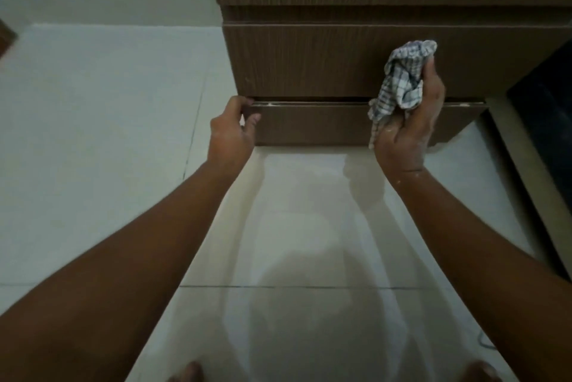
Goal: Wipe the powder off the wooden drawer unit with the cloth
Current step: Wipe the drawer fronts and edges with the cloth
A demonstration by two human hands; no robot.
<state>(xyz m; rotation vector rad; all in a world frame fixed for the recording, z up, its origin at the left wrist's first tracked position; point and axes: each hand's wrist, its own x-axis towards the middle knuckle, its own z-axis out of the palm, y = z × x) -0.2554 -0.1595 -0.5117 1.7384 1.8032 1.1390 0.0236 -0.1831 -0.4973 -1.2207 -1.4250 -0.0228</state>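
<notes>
Your left hand pinches the bottom drawer's left top corner; your right hand grips the bunched cloth against the drawer unit. Powder is hard to make out; the unit's top is cut off.

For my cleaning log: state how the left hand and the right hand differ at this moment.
The left hand pinches the top left corner of the bottom drawer; the right hand is raised in front of the unit, off the wood. The left hand holds no cloth; the right grips the bunched checked cloth. White powder specks show on the right hand, few on the left. Both are bare.
</notes>
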